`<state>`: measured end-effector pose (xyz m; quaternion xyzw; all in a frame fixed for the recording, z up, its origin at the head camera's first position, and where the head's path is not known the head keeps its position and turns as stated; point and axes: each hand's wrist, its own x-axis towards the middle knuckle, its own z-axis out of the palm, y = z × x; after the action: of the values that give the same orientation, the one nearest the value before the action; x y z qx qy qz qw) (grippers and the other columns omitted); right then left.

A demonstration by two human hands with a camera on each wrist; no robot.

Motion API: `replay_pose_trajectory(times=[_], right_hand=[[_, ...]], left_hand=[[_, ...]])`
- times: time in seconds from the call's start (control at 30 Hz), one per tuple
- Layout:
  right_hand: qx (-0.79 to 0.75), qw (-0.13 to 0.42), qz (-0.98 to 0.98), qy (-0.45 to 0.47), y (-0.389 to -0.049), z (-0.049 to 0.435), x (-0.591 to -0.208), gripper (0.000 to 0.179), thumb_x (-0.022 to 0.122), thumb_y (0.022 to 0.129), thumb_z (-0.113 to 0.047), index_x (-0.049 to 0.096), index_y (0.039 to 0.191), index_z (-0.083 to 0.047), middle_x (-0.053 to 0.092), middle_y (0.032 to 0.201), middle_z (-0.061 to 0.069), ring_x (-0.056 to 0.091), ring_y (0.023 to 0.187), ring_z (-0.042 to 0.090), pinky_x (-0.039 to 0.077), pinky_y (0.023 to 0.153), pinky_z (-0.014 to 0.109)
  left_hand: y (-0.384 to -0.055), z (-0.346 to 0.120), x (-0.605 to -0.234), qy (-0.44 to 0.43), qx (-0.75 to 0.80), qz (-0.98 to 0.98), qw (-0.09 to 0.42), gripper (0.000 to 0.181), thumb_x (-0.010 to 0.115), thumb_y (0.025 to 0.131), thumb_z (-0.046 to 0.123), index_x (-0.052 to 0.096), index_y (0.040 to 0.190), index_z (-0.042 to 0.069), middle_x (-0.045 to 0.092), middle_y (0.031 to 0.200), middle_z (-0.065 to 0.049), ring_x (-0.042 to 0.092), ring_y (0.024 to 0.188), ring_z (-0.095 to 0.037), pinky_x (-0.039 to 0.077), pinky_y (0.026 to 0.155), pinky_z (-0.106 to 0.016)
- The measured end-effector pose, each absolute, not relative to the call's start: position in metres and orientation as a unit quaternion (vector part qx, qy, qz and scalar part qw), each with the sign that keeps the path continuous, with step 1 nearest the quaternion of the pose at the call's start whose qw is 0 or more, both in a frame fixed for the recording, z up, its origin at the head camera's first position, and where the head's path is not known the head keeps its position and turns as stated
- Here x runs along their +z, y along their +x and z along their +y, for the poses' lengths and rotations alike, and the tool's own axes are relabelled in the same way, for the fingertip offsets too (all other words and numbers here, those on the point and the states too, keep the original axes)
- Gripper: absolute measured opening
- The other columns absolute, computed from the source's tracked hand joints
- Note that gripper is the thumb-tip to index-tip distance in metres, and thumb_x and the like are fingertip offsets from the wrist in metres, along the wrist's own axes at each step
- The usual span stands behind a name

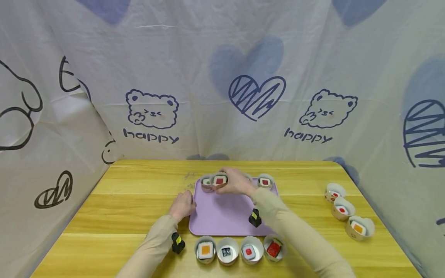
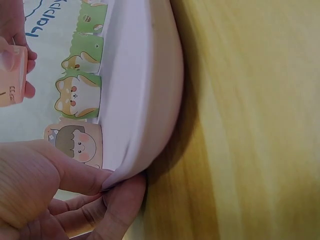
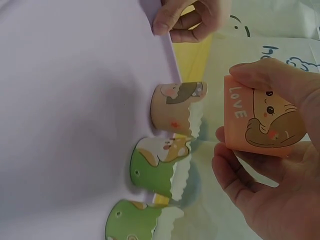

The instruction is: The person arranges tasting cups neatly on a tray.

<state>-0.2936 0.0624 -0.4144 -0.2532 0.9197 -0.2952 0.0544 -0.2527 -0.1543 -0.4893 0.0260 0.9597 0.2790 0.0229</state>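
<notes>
"What did the right hand (image 1: 236,182) have?"

"An orange cup (image 3: 262,117) — its thumb and fingers were wrapped round the side, where the word LOVE and a cartoon girl showed. A pale block (image 1: 220,180) with a red patch sat inside."

"And where was that cup?"

"Lifted above the far side of the purple tray (image 1: 222,218), left of the tray's middle and higher than the row of cups there."

"Which cups were those?"

"A beige cup (image 3: 167,110) with a cartoon girl stood at the left end. Next to it, along the far edge, came green cups (image 3: 147,167) with cartoon dogs on them."

"Was the left hand (image 1: 182,206) free?"

"No — it pinched the tray's left rim between thumb and fingers, near the beige cup."

"Anything else on the wooden table (image 1: 139,181)?"

"Four cups (image 1: 205,261) stood side by side just in front of the tray, each with a small piece inside. Three more cups (image 1: 354,233) stood in a slanting line, well apart from the tray, toward the table's right edge."
</notes>
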Motion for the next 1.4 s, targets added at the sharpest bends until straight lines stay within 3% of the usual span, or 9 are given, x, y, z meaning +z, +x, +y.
replay_pose_trajectory(times=[0.27,0.5,0.7,0.93,1.4], right_hand=[[-0.305,0.059,0.914,-0.26,-0.295,0.049,-0.418,0.052,0.085,0.074,-0.017,0.061,0.117,0.0,0.069,0.107,0.016,0.063,0.088,0.02,0.051,0.074,0.026],[-0.275,0.072,0.924,-0.257,-0.297,0.037,-0.424,0.057,0.085,0.072,-0.015,0.06,0.12,0.002,0.069,0.11,0.018,0.063,0.09,0.022,0.052,0.078,0.03],[-0.213,0.07,0.941,-0.255,-0.297,0.025,-0.429,0.054,0.085,0.073,-0.022,0.062,0.119,-0.004,0.07,0.106,0.011,0.064,0.09,0.022,0.051,0.079,0.03],[-0.222,0.084,0.939,-0.249,-0.293,0.014,-0.432,0.054,0.085,0.075,-0.018,0.061,0.122,-0.004,0.07,0.112,0.011,0.066,0.102,0.025,0.054,0.089,0.034],[-0.177,0.065,0.951,-0.246,-0.285,0.007,-0.434,0.041,0.089,0.071,-0.018,0.064,0.101,-0.008,0.069,0.101,0.008,0.065,0.094,0.024,0.054,0.087,0.035]], left_hand=[[-0.252,-0.154,-0.49,0.028,0.273,0.962,0.018,0.006,0.063,0.087,0.003,0.06,0.083,0.0,0.06,0.068,-0.008,0.055,0.058,-0.018,0.041,0.051,-0.025],[-0.252,-0.155,-0.49,0.029,0.27,0.962,0.013,0.006,0.063,0.086,0.002,0.059,0.081,0.001,0.059,0.067,-0.008,0.054,0.058,-0.018,0.04,0.05,-0.025],[-0.252,-0.155,-0.49,0.037,0.271,0.962,0.008,0.007,0.063,0.085,0.003,0.058,0.081,0.001,0.058,0.067,-0.008,0.054,0.058,-0.018,0.041,0.05,-0.026],[-0.252,-0.153,-0.489,0.036,0.283,0.958,0.014,0.007,0.063,0.085,0.002,0.059,0.079,0.002,0.058,0.064,-0.007,0.054,0.055,-0.017,0.04,0.048,-0.024],[-0.25,-0.154,-0.489,0.031,0.282,0.959,0.01,0.008,0.062,0.084,0.001,0.058,0.077,0.003,0.058,0.063,-0.007,0.054,0.054,-0.018,0.04,0.048,-0.025]])
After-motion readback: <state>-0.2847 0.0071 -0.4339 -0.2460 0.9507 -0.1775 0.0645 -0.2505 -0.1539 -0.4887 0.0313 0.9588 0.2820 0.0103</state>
